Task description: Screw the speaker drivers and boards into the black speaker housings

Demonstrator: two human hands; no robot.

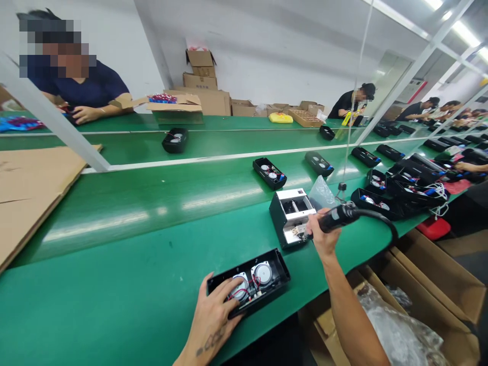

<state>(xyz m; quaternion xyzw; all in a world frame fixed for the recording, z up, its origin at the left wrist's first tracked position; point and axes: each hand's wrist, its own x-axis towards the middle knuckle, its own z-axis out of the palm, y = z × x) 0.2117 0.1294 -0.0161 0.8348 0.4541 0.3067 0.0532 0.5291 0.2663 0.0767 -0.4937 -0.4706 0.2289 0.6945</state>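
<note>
My left hand (pixel 218 305) grips the near left end of a black speaker housing (pixel 280 292), its fingers reaching over the rim. Two round silver speakers show inside: the right speaker (pixel 262 274) is uncovered, while the left speaker (pixel 239 285) lies partly under my fingers. Red wires run between them. In my right hand (pixel 324 236) is a black electric screwdriver (pixel 337 217), with a cable at its rear. Its tip is at the front of a black and silver screw feeder (pixel 292 216); whether a screw sits on the tip is too small to tell.
Several black housings, one of them (pixel 270 173), lie along the green conveyor (pixel 152 198). More are piled at the right (pixel 415 180). Flat cardboard (pixel 34 188) lies at left. Open cartons (pixel 438 269) stand below the bench at right. A co-worker (pixel 87 86) sits opposite; others work farther off.
</note>
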